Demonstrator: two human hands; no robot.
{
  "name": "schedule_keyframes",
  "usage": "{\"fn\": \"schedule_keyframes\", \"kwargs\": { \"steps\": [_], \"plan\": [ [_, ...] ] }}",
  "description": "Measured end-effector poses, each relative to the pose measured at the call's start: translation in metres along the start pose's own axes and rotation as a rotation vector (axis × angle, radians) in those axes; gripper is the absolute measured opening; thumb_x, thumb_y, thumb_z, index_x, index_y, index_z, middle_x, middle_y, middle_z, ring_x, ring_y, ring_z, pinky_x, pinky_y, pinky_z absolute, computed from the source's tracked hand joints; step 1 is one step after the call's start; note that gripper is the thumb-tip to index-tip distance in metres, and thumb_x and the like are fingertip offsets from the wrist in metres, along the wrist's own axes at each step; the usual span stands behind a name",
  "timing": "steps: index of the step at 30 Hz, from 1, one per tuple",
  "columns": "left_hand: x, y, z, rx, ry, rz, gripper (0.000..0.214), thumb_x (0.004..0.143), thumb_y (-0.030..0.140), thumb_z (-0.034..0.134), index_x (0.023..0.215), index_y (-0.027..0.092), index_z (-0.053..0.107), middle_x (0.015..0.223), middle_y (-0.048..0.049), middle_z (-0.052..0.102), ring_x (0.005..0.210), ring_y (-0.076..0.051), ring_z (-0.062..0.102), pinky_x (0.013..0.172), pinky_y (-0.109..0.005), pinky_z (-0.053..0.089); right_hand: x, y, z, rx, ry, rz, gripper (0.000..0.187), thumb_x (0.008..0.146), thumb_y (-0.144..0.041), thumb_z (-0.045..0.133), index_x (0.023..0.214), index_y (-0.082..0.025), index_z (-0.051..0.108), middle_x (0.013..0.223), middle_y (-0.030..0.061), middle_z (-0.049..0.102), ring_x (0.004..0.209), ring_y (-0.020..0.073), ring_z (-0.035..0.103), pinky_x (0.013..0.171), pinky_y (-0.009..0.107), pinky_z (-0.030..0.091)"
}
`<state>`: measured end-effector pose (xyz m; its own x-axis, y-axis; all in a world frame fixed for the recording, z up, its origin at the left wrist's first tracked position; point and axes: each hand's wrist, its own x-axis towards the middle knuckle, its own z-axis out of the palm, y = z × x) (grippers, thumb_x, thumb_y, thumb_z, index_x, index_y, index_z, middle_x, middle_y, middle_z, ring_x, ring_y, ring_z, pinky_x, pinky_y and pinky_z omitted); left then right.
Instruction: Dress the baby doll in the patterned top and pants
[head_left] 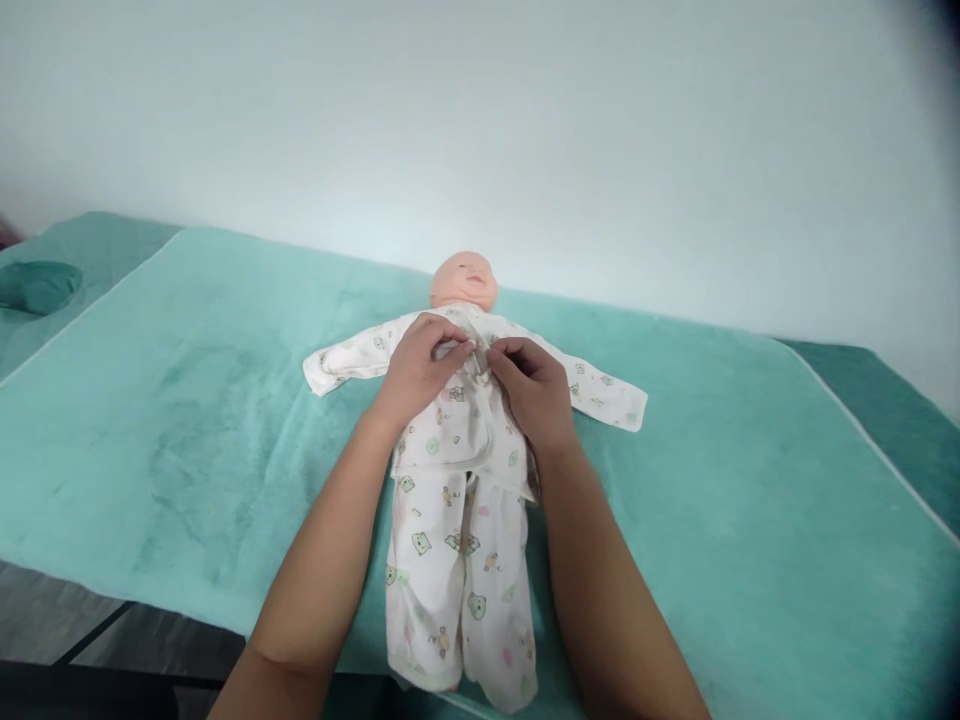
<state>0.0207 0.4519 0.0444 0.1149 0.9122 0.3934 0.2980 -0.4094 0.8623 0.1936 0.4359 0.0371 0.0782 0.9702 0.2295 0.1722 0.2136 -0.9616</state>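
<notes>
Two hands on doll (463,280) chest: left hand (420,365) and right hand (534,385) both closed, pinching printed shirt (457,420) front. Doll supine on teal towel (187,400), head away from hands, trousers (457,580) below them.

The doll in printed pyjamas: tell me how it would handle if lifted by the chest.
The doll would probably sag: its sleeves lie flat and limp on the green towel. The pyjama cloth looks thin, so it may slide. The left hand and right hand pinch it easily.
</notes>
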Motion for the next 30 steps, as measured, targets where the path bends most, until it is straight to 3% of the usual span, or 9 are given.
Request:
{"fn": "schedule_keyframes", "kwargs": {
  "steps": [7, 13, 30],
  "plan": [
    [0.000, -0.008, 0.004, -0.055, 0.050, 0.021, 0.005, 0.091, 0.021, 0.068, 0.086, 0.022, 0.068, 0.098, -0.0028, 0.062, 0.094, -0.017, 0.060, 0.092, -0.033, 0.048, 0.001, -0.001, 0.001, 0.086, -0.065, -0.116, 0.010, 0.087, -0.030, 0.071, 0.080, -0.023, 0.068, 0.107, 0.0032, 0.074, 0.103, 0.0207, 0.064, 0.096, 0.037, 0.047],
    [0.000, -0.007, 0.004, -0.085, 0.031, 0.026, 0.005, 0.091, 0.022, 0.069, 0.087, 0.022, 0.071, 0.101, -0.0032, 0.065, 0.099, -0.017, 0.062, 0.097, -0.033, 0.049, 0.003, 0.008, -0.001, 0.193, -0.093, -0.095, 0.010, 0.087, -0.032, 0.074, 0.082, -0.024, 0.070, 0.110, 0.0031, 0.075, 0.104, 0.0212, 0.066, 0.099, 0.038, 0.050],
    [0.004, -0.005, 0.003, -0.058, -0.011, -0.055, 0.013, 0.091, 0.024, 0.067, 0.079, 0.021, 0.071, 0.104, -0.0040, 0.065, 0.101, -0.018, 0.063, 0.100, -0.034, 0.049, 0.006, 0.003, -0.005, 0.037, -0.108, -0.176, 0.005, 0.086, -0.030, 0.075, 0.082, -0.026, 0.076, 0.110, 0.0039, 0.074, 0.107, 0.0219, 0.067, 0.100, 0.041, 0.052]
  ]
}}
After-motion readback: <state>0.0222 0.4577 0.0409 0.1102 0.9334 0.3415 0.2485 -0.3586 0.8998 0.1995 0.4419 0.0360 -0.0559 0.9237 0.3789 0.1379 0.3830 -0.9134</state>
